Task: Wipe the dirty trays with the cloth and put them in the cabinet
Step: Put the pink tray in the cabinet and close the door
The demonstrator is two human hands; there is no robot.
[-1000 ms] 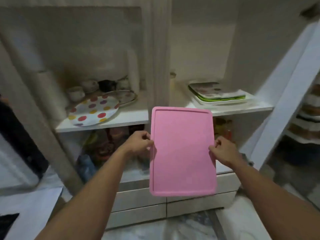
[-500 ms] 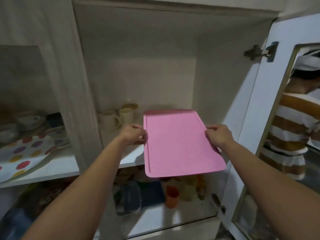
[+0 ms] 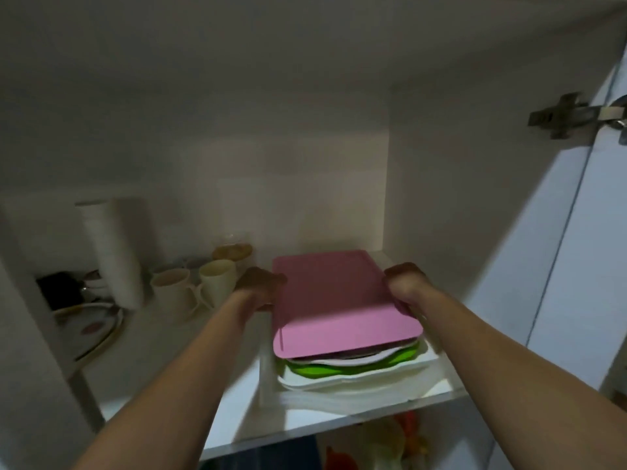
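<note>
A pink rectangular tray (image 3: 339,307) lies flat on top of a stack of trays (image 3: 353,371) inside the cabinet, on the right part of its white shelf (image 3: 244,405). The stack shows green and white trays under the pink one. My left hand (image 3: 259,288) grips the pink tray's left edge. My right hand (image 3: 405,283) grips its right edge. No cloth is in view.
Cream mugs (image 3: 193,286) stand left of the stack, with a white roll (image 3: 113,252) and a dotted plate (image 3: 90,329) further left. The open cabinet door (image 3: 573,252) with its hinge (image 3: 573,117) is on the right. Coloured items sit on the shelf below (image 3: 390,442).
Both hands have carried the pink tray from in front of the cabinet, tipped it flat and brought it onto the stack on the shelf. The view has moved closer and up.
</note>
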